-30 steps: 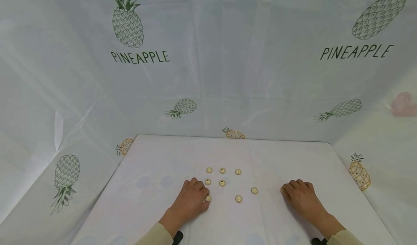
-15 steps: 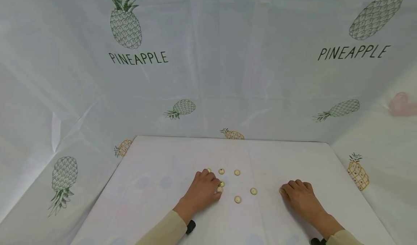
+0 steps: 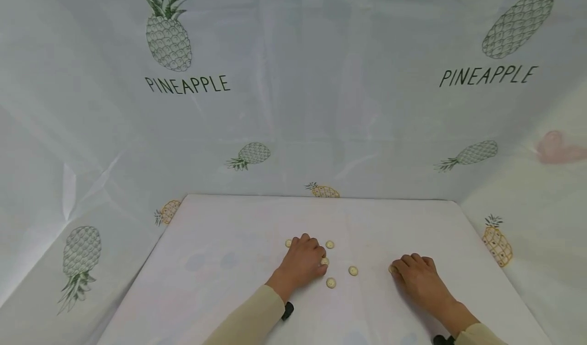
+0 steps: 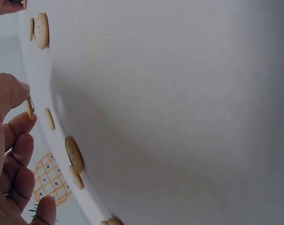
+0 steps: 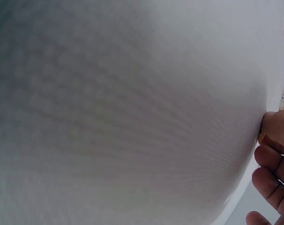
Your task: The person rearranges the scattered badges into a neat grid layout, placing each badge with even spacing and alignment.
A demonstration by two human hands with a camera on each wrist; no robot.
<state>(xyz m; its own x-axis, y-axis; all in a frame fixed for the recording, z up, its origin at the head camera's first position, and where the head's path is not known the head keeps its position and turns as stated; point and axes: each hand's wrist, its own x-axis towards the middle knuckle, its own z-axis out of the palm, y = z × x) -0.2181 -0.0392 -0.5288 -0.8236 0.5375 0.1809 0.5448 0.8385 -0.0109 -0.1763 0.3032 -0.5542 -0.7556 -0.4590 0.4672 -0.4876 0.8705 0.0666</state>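
Note:
Thumb and index finger of my left hand pinch a round wooden button, raised off the cloth in the left wrist view. That hand is over the button group in the head view and hides some of them. Around it lie a button at its far left, another button beyond its fingertips, and a button just nearer than its thumb. My right hand pinches a further button down at the table surface, its fingers curled.
A lone button lies between the hands. White cloth covers the table, whose back edge meets a pineapple-print curtain hanging behind and at both sides. A dark strap sits at the left wrist.
My left hand has moved right and slightly away from the body across the buttons, carrying the pinched one. My right hand stays in place on its button. The head view has shifted slightly.

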